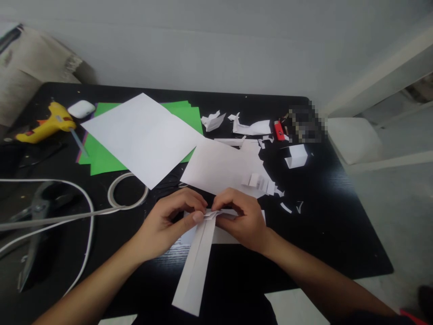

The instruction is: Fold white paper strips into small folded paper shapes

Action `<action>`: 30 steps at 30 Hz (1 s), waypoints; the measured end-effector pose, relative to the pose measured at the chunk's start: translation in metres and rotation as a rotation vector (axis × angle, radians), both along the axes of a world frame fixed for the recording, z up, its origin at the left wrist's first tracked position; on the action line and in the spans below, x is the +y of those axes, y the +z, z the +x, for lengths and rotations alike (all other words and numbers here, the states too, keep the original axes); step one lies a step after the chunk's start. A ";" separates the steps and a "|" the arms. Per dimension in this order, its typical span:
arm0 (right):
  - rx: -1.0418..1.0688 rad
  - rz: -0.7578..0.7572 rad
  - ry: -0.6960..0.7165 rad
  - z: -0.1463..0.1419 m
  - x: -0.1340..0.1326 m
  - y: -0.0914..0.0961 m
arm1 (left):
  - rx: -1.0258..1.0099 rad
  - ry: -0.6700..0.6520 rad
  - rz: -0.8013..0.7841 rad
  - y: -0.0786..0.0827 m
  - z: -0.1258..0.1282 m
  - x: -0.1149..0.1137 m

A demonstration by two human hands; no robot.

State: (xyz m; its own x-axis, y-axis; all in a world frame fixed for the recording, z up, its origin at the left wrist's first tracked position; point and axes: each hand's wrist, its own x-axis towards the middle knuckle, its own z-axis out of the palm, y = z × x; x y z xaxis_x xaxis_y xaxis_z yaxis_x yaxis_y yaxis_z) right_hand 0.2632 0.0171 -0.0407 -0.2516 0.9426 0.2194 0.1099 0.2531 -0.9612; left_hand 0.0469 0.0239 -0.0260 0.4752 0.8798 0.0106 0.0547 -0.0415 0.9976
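Note:
A long folded strip of white paper [196,266] lies across the near edge of the black table [331,234], running from my hands toward me. My left hand [171,221] pinches the strip's far end with thumb and fingers closed on it. Facing it, my right hand [241,219] is closed on the same end, fingertips meeting those of the left. A further piece of white paper [223,235] lies flat under my hands.
Two white sheets [145,135] [219,167] overlap green paper [101,155] further back. A yellow glue gun [47,124] and white earbud case [81,108] sit far left. White cable [84,212], metal shears [30,216], paper scraps [250,126], a red lighter [279,131].

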 end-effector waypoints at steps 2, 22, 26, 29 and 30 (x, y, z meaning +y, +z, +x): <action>0.009 0.004 0.008 0.000 0.000 0.001 | -0.003 -0.001 -0.031 0.001 0.000 -0.001; 0.056 0.015 0.011 0.000 -0.001 0.003 | -0.121 -0.021 -0.392 0.000 0.003 -0.004; 0.054 0.024 0.018 -0.001 -0.001 0.008 | -0.138 -0.022 -0.438 -0.001 0.004 -0.004; 0.039 0.024 0.022 -0.001 -0.002 0.012 | -0.163 -0.023 -0.459 -0.002 0.005 -0.003; 0.034 0.023 0.026 -0.001 -0.002 0.013 | -0.166 -0.023 -0.461 -0.002 0.005 -0.002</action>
State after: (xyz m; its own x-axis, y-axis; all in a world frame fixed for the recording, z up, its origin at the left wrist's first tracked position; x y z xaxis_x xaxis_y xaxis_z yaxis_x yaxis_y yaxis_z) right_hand 0.2621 0.0152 -0.0275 -0.2681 0.9305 0.2497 0.0701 0.2773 -0.9582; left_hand 0.0520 0.0216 -0.0276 0.5191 0.8003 -0.3000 -0.1025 0.4068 0.9077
